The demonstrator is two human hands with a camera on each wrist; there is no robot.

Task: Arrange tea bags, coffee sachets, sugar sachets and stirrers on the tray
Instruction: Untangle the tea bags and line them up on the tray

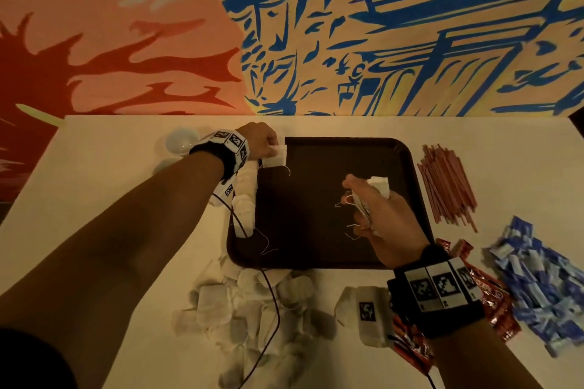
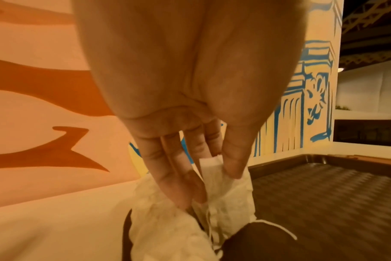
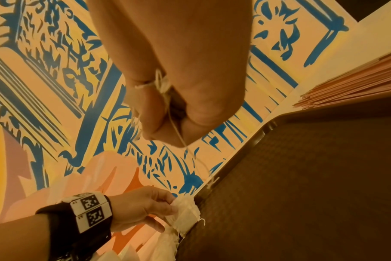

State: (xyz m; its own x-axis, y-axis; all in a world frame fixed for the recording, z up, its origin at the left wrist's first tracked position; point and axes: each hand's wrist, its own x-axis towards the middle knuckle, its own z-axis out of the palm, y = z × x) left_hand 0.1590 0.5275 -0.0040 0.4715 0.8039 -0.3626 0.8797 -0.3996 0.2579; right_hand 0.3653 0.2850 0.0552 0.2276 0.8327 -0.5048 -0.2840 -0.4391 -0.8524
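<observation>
A dark brown tray [image 1: 395, 148] lies on the white table. My left hand [image 1: 264, 144] pinches a white tea bag [image 1: 278, 155] at the tray's far left corner; in the left wrist view thumb and fingers [image 2: 233, 166] pinch that tea bag [image 2: 225, 190]. A row of tea bags [image 1: 246, 199] stands along the tray's left edge. Over the tray's middle my right hand [image 1: 376, 211] grips a bunch of tea bags [image 1: 379, 185] with strings hanging down. The right wrist view shows the curled fingers [image 3: 167, 114] and a string.
A loose heap of tea bags [image 1: 249, 303] lies in front of the tray. Pink stirrers [image 1: 447, 183] lie to its right, red coffee sachets [image 1: 493, 294] and blue sugar sachets [image 1: 537, 281] at the front right. A pale bowl [image 1: 180, 142] sits at the far left.
</observation>
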